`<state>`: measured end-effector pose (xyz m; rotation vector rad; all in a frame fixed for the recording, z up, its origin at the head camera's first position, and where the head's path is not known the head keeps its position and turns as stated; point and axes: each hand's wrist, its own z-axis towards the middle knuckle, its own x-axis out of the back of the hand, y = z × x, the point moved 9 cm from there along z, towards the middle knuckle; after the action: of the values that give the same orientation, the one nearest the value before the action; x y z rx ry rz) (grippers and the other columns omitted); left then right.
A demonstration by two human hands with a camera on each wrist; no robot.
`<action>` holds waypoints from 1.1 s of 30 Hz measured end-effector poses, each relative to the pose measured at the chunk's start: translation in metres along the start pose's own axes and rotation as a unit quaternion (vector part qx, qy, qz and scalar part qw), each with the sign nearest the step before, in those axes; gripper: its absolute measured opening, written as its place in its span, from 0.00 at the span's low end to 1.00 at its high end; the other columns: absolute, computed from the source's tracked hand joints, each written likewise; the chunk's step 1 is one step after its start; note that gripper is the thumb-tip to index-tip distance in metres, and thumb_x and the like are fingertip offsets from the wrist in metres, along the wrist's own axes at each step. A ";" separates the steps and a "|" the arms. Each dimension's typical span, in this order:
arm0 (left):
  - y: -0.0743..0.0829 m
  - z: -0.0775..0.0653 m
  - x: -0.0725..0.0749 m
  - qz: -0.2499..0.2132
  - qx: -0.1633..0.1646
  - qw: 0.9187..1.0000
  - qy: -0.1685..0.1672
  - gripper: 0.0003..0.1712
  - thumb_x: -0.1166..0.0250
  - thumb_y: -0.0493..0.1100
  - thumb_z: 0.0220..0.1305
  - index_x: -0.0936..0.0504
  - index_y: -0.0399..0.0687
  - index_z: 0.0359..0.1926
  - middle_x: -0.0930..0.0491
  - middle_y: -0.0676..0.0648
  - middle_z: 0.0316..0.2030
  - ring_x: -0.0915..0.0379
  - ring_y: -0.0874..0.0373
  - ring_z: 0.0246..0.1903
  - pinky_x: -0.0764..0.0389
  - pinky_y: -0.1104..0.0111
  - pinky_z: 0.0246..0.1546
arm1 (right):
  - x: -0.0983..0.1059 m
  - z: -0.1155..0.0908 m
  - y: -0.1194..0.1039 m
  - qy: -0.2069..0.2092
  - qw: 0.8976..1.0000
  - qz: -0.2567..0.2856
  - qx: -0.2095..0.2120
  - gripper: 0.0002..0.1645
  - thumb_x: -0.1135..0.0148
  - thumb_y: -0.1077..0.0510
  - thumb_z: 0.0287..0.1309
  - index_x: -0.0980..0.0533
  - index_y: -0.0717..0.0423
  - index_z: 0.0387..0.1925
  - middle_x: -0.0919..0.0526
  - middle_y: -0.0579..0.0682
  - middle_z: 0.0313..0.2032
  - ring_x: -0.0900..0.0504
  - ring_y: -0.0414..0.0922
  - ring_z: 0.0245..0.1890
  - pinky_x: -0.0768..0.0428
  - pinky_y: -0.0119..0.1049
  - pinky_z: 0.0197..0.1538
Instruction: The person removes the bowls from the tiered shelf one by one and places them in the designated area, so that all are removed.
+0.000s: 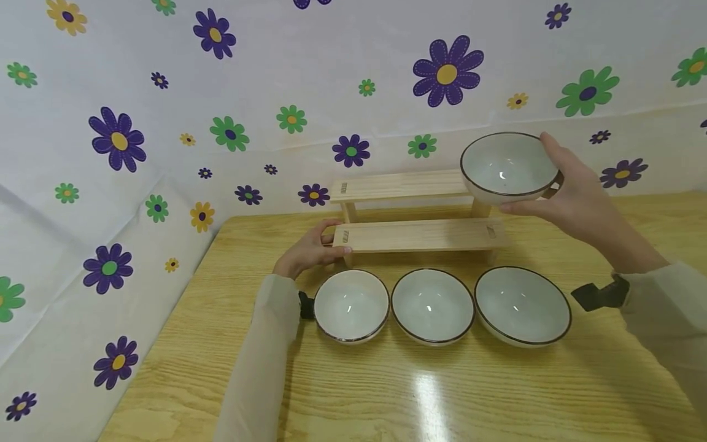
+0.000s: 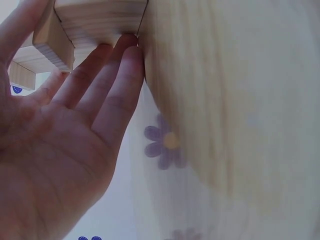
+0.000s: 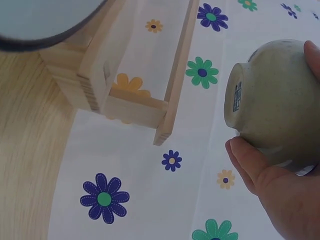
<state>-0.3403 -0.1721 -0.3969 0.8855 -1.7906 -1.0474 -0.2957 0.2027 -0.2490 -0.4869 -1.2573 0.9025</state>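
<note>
A white bowl with a dark rim [image 1: 508, 164] is in my right hand [image 1: 580, 196], raised at the right end of a two-tier wooden rack [image 1: 420, 236]. Its rim side faces the head camera; the right wrist view shows the bowl's outside [image 3: 280, 105] and a mark on its foot, with thumb and fingers spread across its side. My left hand [image 1: 315, 248] grips the left end of the rack's lower shelf. From the left wrist view, that hand's fingers [image 2: 117, 95] reach up against the wood.
Three similar bowls stand in a row before the rack: a left one [image 1: 351, 306], a middle one [image 1: 432, 306] and a right one [image 1: 522, 306]. They sit on a wood-grain table [image 1: 353, 393]. Flower-patterned white cloth [image 1: 309, 67] rises behind and at the left.
</note>
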 end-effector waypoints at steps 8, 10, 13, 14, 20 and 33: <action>-0.001 0.001 -0.001 0.000 0.005 1.000 0.002 0.45 0.33 0.37 0.70 0.48 0.48 0.80 0.33 0.34 0.73 0.29 0.38 0.67 0.29 0.50 0.69 | 0.005 -0.009 0.007 0.006 1.000 -0.005 0.002 0.72 0.20 0.65 0.51 0.60 0.55 0.83 0.45 0.71 0.75 0.38 0.71 0.68 0.34 0.07 0.43; -0.001 0.001 -0.001 -0.001 0.005 1.000 0.001 0.45 0.33 0.37 0.70 0.48 0.48 0.79 0.33 0.34 0.73 0.29 0.38 0.67 0.29 0.50 0.69 | 0.007 -0.012 0.010 0.006 1.000 -0.003 -0.001 0.72 0.20 0.65 0.51 0.60 0.55 0.83 0.45 0.71 0.75 0.38 0.71 0.67 0.34 0.06 0.42; 0.000 0.001 -0.001 -0.001 0.004 1.000 0.000 0.45 0.33 0.36 0.70 0.48 0.48 0.79 0.32 0.34 0.72 0.29 0.38 0.67 0.29 0.50 0.69 | 0.010 -0.016 0.014 0.012 1.000 -0.005 -0.008 0.73 0.19 0.64 0.50 0.61 0.53 0.83 0.46 0.70 0.76 0.38 0.70 0.66 0.34 0.06 0.42; 0.000 0.001 -0.001 0.000 0.004 1.000 0.000 0.45 0.33 0.36 0.70 0.48 0.49 0.79 0.32 0.34 0.72 0.29 0.38 0.67 0.29 0.50 0.69 | 0.012 -0.018 0.015 0.016 1.000 -0.006 -0.007 0.73 0.19 0.64 0.50 0.61 0.53 0.83 0.45 0.69 0.76 0.38 0.70 0.65 0.34 0.06 0.42; 0.001 0.001 -0.001 -0.012 0.000 1.000 -0.005 0.45 0.34 0.34 0.70 0.48 0.49 0.80 0.31 0.33 0.71 0.27 0.38 0.65 0.27 0.51 0.67 | 0.017 -0.025 0.021 0.032 0.999 -0.006 0.000 0.75 0.18 0.65 0.48 0.60 0.49 0.84 0.44 0.66 0.77 0.37 0.68 0.66 0.33 0.07 0.45; 0.001 -0.001 -0.001 -0.009 0.004 1.000 -0.004 0.46 0.33 0.34 0.70 0.49 0.49 0.80 0.32 0.33 0.72 0.28 0.37 0.66 0.27 0.51 0.67 | 0.025 -0.042 0.031 0.050 0.999 -0.019 0.000 0.73 0.18 0.67 0.48 0.57 0.44 0.84 0.41 0.65 0.75 0.33 0.49 0.65 0.34 0.07 0.48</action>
<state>-0.3396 -0.1713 -0.3962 0.9055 -1.7983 -1.0581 -0.2642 0.2473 -0.2683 -0.5010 -1.1709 0.8362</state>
